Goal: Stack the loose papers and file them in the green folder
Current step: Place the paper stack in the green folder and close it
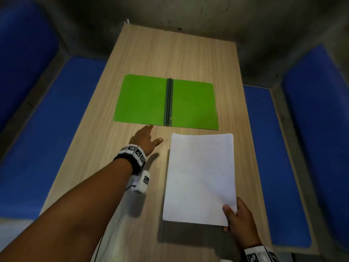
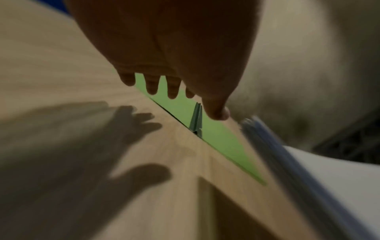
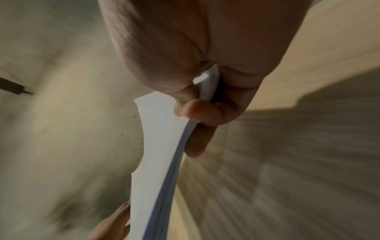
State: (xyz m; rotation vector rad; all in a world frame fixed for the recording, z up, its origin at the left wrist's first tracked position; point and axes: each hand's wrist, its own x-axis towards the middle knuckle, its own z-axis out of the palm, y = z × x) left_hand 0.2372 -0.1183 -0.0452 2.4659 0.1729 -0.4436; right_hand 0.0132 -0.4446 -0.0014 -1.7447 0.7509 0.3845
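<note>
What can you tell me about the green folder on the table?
The green folder lies wide open and flat on the wooden table, inside up. It has two bright green flaps that look like thin card, with a darker grey-green spine strip down the middle. Nothing is filed in it yet. The left hand reaches toward its near edge with straight fingers. The paper stack, pinched by the right hand, is just in front of it.

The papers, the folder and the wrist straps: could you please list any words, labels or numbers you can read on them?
No readable text anywhere.
Stack of papers, held by the right hand: top sheet looks blank.
Green folder, lying open: no label or print visible.
Wrist strap by the left hand: black-and-white square code patterns only, no letters or digits.
</note>
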